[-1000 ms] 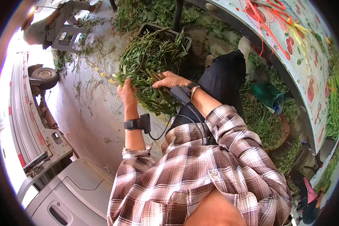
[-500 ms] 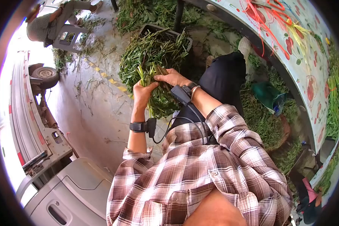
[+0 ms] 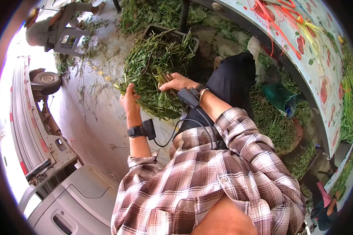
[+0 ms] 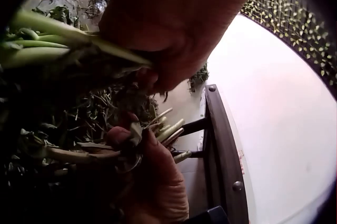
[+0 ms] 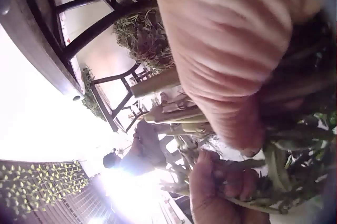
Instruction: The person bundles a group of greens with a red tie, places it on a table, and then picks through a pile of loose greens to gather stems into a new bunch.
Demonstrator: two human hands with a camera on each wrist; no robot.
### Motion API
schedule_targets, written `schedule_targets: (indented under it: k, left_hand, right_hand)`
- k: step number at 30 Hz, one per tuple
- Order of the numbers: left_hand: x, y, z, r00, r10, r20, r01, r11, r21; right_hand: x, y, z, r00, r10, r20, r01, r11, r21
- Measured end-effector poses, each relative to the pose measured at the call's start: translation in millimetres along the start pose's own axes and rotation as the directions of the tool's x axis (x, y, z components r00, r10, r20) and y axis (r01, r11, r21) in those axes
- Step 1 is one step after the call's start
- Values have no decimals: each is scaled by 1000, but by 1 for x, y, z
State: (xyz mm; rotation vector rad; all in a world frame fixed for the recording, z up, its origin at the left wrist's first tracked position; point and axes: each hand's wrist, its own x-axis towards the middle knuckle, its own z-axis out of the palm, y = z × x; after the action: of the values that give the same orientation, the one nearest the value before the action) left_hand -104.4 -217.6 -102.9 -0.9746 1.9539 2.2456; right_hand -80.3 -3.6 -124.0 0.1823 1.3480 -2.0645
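Note:
My right hand (image 3: 178, 82) grips a bundle of leafy green stems (image 3: 162, 78), thumb across the cut ends. To its left, my left hand (image 3: 130, 103) holds several pale green stems (image 4: 42, 34) with curled fingers. The two hands are a short way apart in the head view, over a heap of leafy greens (image 3: 153, 58). In the right wrist view the right palm (image 5: 226, 39) fills the upper middle, with the left hand (image 5: 216, 192) below it. Leaves and shadow hide part of the fingers.
The heap overflows a dark crate (image 3: 194, 43). On the right stands a table with a cherry-patterned cloth (image 3: 302, 43) and red ties (image 3: 268, 23). A green bag (image 3: 276, 98) lies beneath its edge. A person (image 3: 45, 31) by a grey stool (image 3: 72, 39) and a truck (image 3: 39, 129) are at left.
My left hand came in from the left to the stem ends by the right hand, then moved back out left, holding stems. The right hand stays nearly still with its bundle.

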Motion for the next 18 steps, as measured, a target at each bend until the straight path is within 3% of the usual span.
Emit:
schedule_targets:
  k: [2, 5, 8, 11, 18]
  left_hand:
    - [-4, 6, -3, 998, -24, 52, 24, 1000, -17]
    - [-24, 7, 9, 989, -68, 132, 36, 972, 232]
    - [-34, 0, 20, 948, -71, 311, 12, 983, 186]
    - [-48, 3, 37, 909, -103, 404, 37, 985, 167]
    - [-45, -5, 45, 900, -82, 428, -40, 963, 267]
  right_hand:
    - [0, 0, -1, 1000, -27, -7, 27, 1000, 12]
    - [3, 2, 0, 996, -27, -84, 24, 999, -47]
    - [20, 18, -6, 996, -38, -83, 28, 993, -115]
    - [12, 13, -4, 995, -47, -86, 41, 996, -73]
    - [4, 4, -1, 998, -55, 21, 56, 998, -26]
